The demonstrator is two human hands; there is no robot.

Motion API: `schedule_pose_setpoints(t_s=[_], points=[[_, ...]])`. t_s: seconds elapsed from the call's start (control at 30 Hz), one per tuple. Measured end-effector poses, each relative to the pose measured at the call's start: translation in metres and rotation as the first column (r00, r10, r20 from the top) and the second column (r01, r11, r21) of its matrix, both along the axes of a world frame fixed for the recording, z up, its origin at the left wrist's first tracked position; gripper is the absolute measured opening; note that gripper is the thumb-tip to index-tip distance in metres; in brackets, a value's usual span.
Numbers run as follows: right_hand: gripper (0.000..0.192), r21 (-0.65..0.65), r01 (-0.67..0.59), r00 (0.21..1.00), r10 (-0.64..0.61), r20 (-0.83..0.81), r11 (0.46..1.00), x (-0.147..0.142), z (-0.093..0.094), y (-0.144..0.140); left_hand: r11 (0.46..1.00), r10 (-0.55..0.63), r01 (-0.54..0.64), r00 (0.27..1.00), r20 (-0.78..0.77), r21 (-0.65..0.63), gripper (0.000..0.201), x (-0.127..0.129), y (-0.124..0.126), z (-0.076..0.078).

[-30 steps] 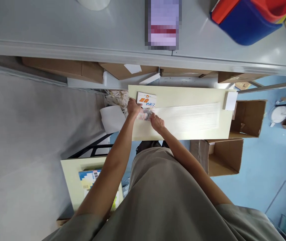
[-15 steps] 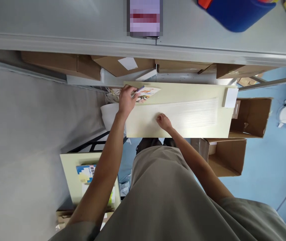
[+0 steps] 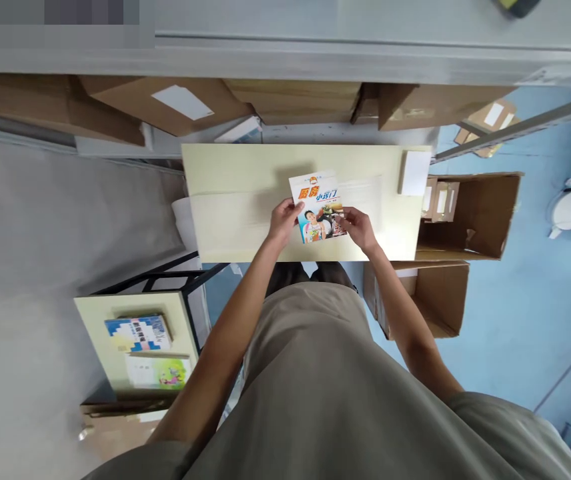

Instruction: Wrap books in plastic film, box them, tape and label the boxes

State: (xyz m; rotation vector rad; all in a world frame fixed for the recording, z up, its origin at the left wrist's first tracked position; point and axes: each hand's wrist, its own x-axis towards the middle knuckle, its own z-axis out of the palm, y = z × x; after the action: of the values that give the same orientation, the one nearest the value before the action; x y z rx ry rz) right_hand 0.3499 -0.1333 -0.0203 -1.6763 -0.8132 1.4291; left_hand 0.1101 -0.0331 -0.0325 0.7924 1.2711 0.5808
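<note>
Booklet (image 3: pixel 318 205) held by both hands over the cream tabletop (image 3: pixel 235 200), cover up, orange and blue title at the top, photo of a person below. Left hand (image 3: pixel 283 220) grips its left edge, fingers curled around it. Right hand (image 3: pixel 359 227) pinches the lower right corner. Booklet sits above the middle of the tabletop, on or just over a clear plastic sheet (image 3: pixel 365 193); can't tell if it touches. White pad (image 3: pixel 414 173) lies at the tabletop's right end. 2 open cartons (image 3: pixel 470 220) stand right of the tabletop on the blue floor. More cartons (image 3: pixel 165 103) sit under the grey shelf beyond. Small side table (image 3: pixel 95 347) to the left carries 2 books (image 3: pixel 138 333).
</note>
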Motion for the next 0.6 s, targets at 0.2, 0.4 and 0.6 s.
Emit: schedule_pose_setpoints(t_s=[0.2, 0.4, 0.6], points=[[0.020, -0.226, -0.007, 0.948, 0.078, 0.307, 0.974, 0.031, -0.037, -0.028, 1.000, 0.007, -0.007, 0.980, -0.201, 0.000, 0.039, 0.061, -0.032, -0.046], [0.016, -0.233, -0.129, 0.843, 0.231, 0.486, 0.964, 0.026, -0.045, -0.034, 0.999, 0.049, -0.053, 0.930, -0.365, 0.001, 0.023, 0.069, -0.033, -0.059], [0.035, -0.131, 0.040, 0.758, 0.055, 0.649, 0.991, 0.063, -0.031, -0.043, 0.990, 0.126, -0.142, 0.933, -0.336, -0.021, 0.029, 0.072, -0.035, -0.059]])
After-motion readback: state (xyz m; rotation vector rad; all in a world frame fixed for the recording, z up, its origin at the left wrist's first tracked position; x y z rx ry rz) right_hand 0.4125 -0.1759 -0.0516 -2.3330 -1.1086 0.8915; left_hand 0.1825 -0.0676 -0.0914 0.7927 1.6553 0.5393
